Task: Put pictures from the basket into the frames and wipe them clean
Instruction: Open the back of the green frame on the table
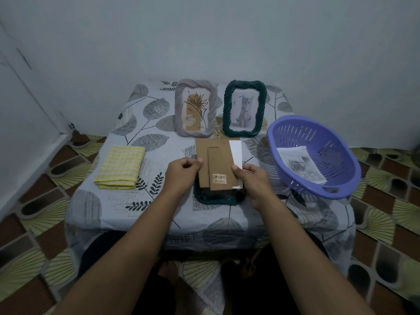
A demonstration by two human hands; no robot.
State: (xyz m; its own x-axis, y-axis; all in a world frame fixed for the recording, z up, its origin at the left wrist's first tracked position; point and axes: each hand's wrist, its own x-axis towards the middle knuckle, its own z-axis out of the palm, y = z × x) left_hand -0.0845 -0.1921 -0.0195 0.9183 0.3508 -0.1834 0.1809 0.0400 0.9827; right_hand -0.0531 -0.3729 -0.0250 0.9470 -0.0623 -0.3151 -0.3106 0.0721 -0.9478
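Frame backing (216,160), brown card, is pinched at its left edge by the left hand (181,172) and at its right edge, together with a white picture (236,153), by the right hand (252,178). Beneath both hands lies a dark green frame (216,198); right of the right hand sits the basket (329,155).

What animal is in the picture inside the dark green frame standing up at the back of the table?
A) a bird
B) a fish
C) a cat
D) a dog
C: the picture in the upright dark green twisted-rim frame shows a grey cat sitting.
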